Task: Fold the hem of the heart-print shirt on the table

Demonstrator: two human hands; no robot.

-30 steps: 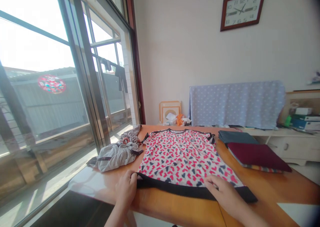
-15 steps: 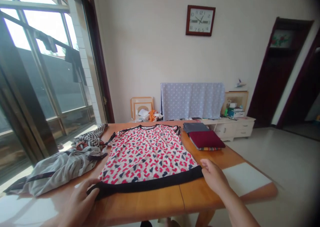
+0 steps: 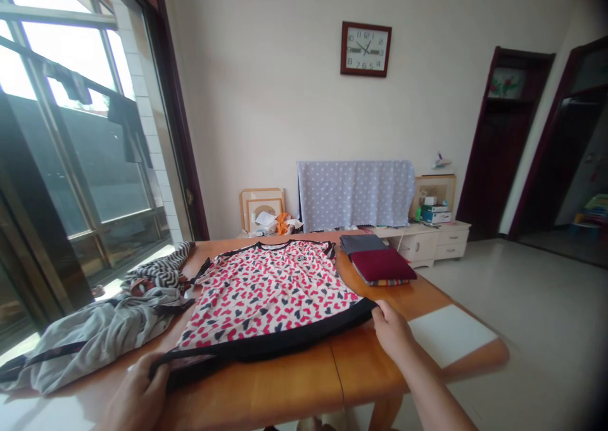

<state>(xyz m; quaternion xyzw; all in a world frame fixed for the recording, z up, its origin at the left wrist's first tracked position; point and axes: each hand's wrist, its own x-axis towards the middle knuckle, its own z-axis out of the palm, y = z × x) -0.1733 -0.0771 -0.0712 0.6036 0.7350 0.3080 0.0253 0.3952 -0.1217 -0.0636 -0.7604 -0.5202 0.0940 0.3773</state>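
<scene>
A heart-print T-shirt (image 3: 270, 288) with black trim lies spread across the wooden table (image 3: 285, 380), its neckline at the far side and its black hem toward me. My left hand (image 3: 140, 386) is closed on the hem's left corner. At the right corner of the hem, my right hand (image 3: 392, 329) pinches the black band. Between the two hands the hem is lifted a little off the tabletop, and its lower layer shows beneath on the left. The rest of the shirt lies flat.
Crumpled grey clothing (image 3: 109, 329) and a striped garment (image 3: 161, 266) lie along the table's left side. Folded clothes (image 3: 382, 265) are stacked at the right, behind a white sheet (image 3: 451, 334). A low white cabinet (image 3: 437, 244) stands beyond the table.
My right hand has gone from loosely touching the hem corner to gripping it. Both hands have raised the hem slightly. The view has shifted a little to the right.
</scene>
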